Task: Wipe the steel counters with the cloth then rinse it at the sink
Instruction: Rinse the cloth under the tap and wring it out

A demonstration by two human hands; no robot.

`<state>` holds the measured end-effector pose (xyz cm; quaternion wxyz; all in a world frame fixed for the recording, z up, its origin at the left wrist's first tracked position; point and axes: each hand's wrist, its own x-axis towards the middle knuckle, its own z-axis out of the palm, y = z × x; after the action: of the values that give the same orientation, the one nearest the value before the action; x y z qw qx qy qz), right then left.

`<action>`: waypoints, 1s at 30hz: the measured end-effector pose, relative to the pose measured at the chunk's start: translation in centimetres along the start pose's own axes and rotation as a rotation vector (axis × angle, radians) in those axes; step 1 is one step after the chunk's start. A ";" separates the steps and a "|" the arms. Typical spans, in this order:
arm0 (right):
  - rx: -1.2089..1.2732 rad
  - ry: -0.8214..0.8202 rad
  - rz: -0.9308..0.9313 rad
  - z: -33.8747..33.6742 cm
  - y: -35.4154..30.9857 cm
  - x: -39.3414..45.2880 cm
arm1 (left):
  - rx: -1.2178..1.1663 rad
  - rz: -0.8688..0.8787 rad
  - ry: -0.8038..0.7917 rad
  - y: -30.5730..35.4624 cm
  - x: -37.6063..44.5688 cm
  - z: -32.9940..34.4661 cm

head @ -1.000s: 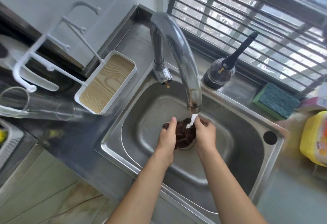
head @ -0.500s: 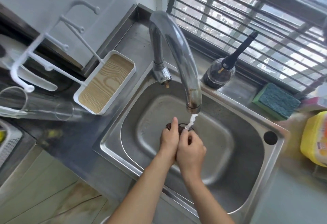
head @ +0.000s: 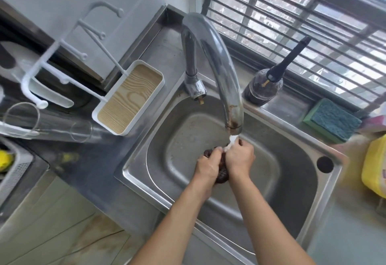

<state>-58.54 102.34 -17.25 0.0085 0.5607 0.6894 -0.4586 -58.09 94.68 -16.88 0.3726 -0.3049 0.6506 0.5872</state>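
**Rinsing the cloth under the tap**

My left hand [head: 206, 165] and right hand [head: 240, 157] grip the dark cloth [head: 221, 173], bunched between them over the sink [head: 309, 181], just under the faucet [head: 219, 72]. I should knead and turn it so the stream [head: 232, 140] reaches every fold, then wring low in the basin.

head view, steeply down over sink [head: 325, 208]
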 end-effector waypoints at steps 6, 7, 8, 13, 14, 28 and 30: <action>-0.036 -0.173 -0.270 -0.1 0.9 -5.3 | -0.062 0.035 0.120 1.4 2.4 -1.9; -0.055 -0.190 -0.323 -0.2 0.9 -5.4 | -0.084 0.047 0.113 1.5 2.4 -1.9; -0.076 -0.181 -0.347 -0.1 0.8 -4.7 | -0.092 0.064 0.081 1.4 2.3 -1.8; 0.087 -0.042 -0.101 -0.6 0.4 1.7 | -0.026 0.185 -0.106 -0.7 0.7 -0.2; 0.154 -0.066 -0.054 -0.8 0.5 2.0 | -0.022 0.200 -0.105 -1.0 0.6 0.0; 0.084 -0.110 -0.350 -0.6 2.7 -6.0 | -0.138 -0.009 0.072 1.2 0.8 -0.6; 0.079 0.047 -0.177 -0.3 1.2 -2.7 | -0.104 0.054 0.014 0.8 -0.7 0.4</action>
<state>-56.42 100.39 -16.40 -0.0706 0.5080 0.7177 -0.4711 -58.34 95.17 -15.90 0.3356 -0.3105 0.6299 0.6279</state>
